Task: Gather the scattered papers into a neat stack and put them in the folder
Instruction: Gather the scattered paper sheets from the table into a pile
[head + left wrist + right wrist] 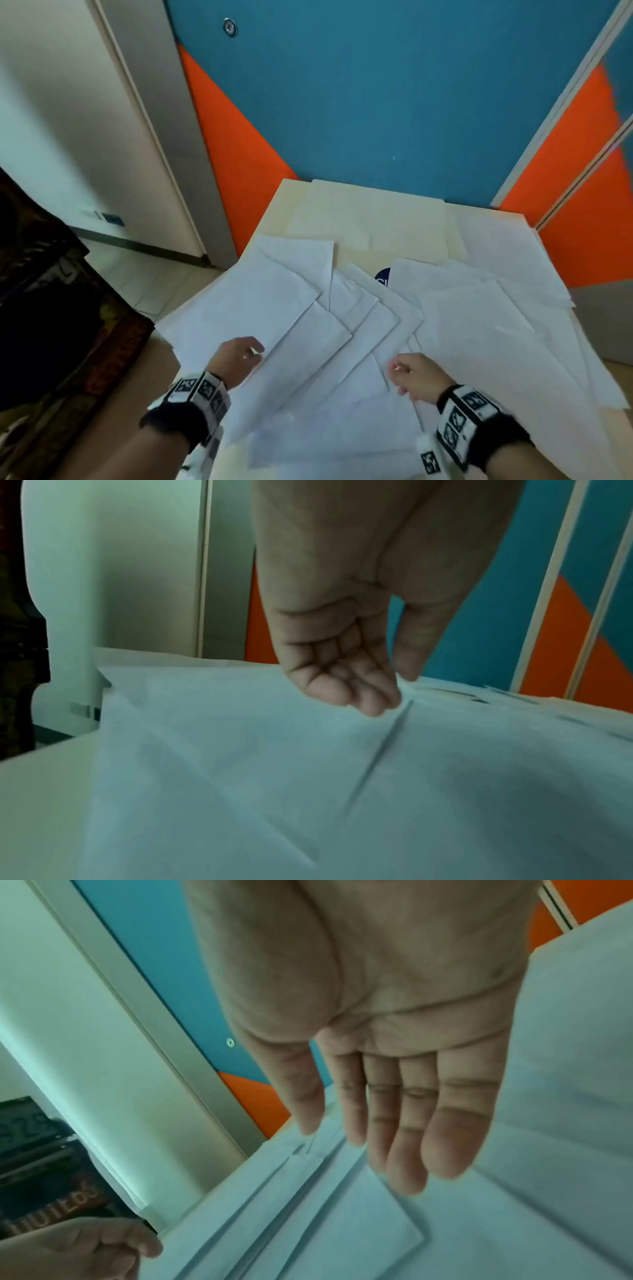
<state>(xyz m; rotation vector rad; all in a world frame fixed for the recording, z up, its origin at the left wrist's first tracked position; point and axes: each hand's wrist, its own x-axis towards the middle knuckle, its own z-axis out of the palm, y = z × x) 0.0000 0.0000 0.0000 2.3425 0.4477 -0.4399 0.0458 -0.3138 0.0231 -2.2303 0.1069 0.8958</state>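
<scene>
surface (284, 202): pale wood top, set against a blue and orange wall panel (376, 102).

papers (462, 325): many white sheets, overlapping at loose angles, spread over most of the surface from its near edge to past the middle; some overhang the left and right edges.

folder (370, 216): cream, lying flat at the far end of the surface, its near edge tucked under the papers.

dark printed object (51, 308): left of the surface, beyond its edge; what it is cannot be told.

left hand (236, 358): over the near-left papers, fingers (356, 696) curled together with the tips down on a sheet beside a crease; whether they pinch the sheet cannot be told.

right hand (416, 377): over the near-right papers, fingers (445, 1137) nearly straight and close together, holding nothing.

wrist bands (472, 418): black-and-white patterned, one on each forearm.
</scene>
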